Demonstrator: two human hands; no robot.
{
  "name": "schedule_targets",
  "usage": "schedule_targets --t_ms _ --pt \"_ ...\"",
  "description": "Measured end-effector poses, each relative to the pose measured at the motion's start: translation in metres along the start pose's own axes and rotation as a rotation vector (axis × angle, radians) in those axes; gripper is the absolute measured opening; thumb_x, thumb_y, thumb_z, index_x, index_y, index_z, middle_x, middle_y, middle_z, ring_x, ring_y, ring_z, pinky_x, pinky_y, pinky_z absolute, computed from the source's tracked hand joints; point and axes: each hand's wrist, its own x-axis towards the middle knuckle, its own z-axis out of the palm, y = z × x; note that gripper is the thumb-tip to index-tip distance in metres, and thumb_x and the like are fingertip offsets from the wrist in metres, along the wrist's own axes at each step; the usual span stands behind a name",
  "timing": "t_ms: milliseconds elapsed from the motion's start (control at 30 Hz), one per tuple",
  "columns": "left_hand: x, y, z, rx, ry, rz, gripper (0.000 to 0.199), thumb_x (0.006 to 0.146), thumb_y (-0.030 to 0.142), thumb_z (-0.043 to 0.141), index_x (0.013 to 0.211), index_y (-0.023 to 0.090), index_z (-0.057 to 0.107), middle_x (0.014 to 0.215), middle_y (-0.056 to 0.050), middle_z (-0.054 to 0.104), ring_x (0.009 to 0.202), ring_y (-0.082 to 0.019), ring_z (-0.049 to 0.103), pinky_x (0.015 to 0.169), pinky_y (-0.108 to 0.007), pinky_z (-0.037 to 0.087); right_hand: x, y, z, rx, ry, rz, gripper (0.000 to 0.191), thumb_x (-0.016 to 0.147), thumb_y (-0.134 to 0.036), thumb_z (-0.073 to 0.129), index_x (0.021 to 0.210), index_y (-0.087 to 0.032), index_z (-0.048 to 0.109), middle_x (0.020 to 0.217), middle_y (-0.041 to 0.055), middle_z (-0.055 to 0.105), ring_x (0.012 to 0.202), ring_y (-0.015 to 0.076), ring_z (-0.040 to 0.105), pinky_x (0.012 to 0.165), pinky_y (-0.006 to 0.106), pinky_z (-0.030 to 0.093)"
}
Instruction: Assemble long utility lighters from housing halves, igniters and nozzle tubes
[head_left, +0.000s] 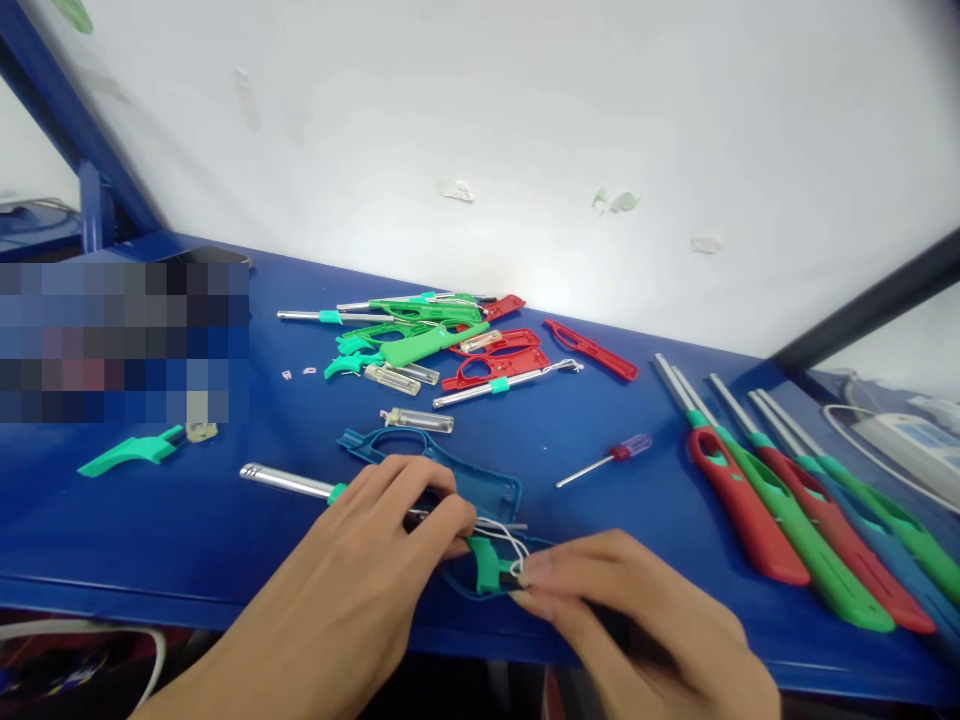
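At the table's front edge, my left hand is closed over a partly built long-nosed lighter. Its metal barrel points left, and a green trigger shows beside my fingertips. My right hand pinches thin white wires at the trigger's right side. Beneath both hands lies a blue casing half, mostly covered. Just behind my left hand rests another blue casing half, hollow side up. A clear fuel tank lies behind that.
Green casing parts, red casing halves and metal barrels lie towards the wall. A screwdriver lies right of centre. Several whole lighters line the right side. A loose green trigger is at left, near a blurred patch.
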Motion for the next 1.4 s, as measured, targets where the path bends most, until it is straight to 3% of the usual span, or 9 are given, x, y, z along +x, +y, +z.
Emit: schedule_targets --t_ms 200,400,567,700,867,1033,1200,1400 --pt "-0.004 0.0 -0.001 -0.1 -0.042 -0.044 0.048 0.095 -0.012 0.037 0.118 0.025 0.057 0.125 -0.006 0.055 0.105 -0.022 0.058 0.086 -0.035 0.053 0.001 0.01 -0.001 -0.14 0.072 0.1 0.015 0.091 -0.032 0.088 0.095 -0.03 0.074 0.075 -0.0081 0.072 0.06 0.0108 0.068 0.059 0.017 0.059" --pt "0.0 0.005 -0.001 -0.033 0.035 0.009 0.026 0.11 0.005 0.038 0.111 0.022 0.058 0.117 -0.007 0.059 0.102 -0.023 0.059 0.085 -0.038 0.053 0.002 0.008 -0.003 -0.257 -0.07 -0.04 0.019 0.106 -0.023 0.066 0.087 -0.025 0.067 0.073 -0.0053 0.067 0.062 0.0107 0.061 0.062 0.022 0.052" --pt "0.002 0.008 -0.002 -0.009 0.069 0.06 0.023 0.115 0.014 0.04 0.11 0.019 0.062 0.114 -0.007 0.065 0.106 -0.025 0.06 0.087 -0.039 0.052 0.001 0.001 0.004 -0.318 -0.113 0.012 0.035 0.113 -0.022 0.046 0.079 -0.025 0.054 0.065 -0.0043 0.057 0.059 0.0115 0.06 0.053 0.022 0.045" --pt "0.003 0.008 -0.003 0.013 0.095 0.095 0.024 0.116 0.016 0.042 0.109 0.02 0.065 0.114 -0.006 0.07 0.105 -0.025 0.062 0.09 -0.04 0.05 -0.004 0.0 0.006 -0.355 -0.105 0.066 0.029 0.112 -0.023 0.046 0.086 -0.025 0.059 0.068 -0.002 0.062 0.055 0.0134 0.059 0.047 0.024 0.045" --pt "0.008 0.008 -0.006 -0.01 0.124 0.132 0.031 0.118 0.021 0.04 0.107 0.021 0.068 0.109 -0.002 0.075 0.1 -0.021 0.067 0.091 -0.036 0.052 -0.003 -0.001 0.007 -0.301 -0.051 0.064 0.035 0.11 -0.022 0.048 0.077 -0.027 0.058 0.065 0.0006 0.065 0.06 0.0189 0.068 0.059 0.028 0.058" --pt "0.004 0.006 -0.005 -0.014 0.14 0.18 0.03 0.119 0.023 0.041 0.109 0.02 0.07 0.109 -0.002 0.077 0.109 -0.017 0.07 0.101 -0.033 0.053 0.0 0.0 0.01 -0.282 -0.036 0.013 0.033 0.109 -0.027 0.052 0.078 -0.029 0.064 0.061 0.0004 0.065 0.055 0.0205 0.067 0.062 0.032 0.064" --pt "-0.004 0.005 -0.001 -0.011 0.181 0.159 0.029 0.119 0.025 0.04 0.118 0.019 0.069 0.117 -0.003 0.079 0.123 -0.017 0.069 0.109 -0.03 0.052 0.0 -0.002 0.01 -0.3 -0.071 -0.009 0.033 0.11 -0.025 0.05 0.079 -0.027 0.061 0.064 0.0002 0.064 0.056 0.0183 0.064 0.062 0.031 0.059" --pt "0.003 0.008 -0.007 0.069 0.209 0.184 0.042 0.121 0.022 0.03 0.111 0.017 0.07 0.11 -0.002 0.082 0.119 -0.018 0.075 0.107 -0.032 0.055 0.002 -0.005 0.008 -0.285 -0.205 -0.047 0.036 0.112 -0.019 0.044 0.077 -0.023 0.05 0.069 -0.0025 0.057 0.062 0.012 0.055 0.059 0.025 0.045"
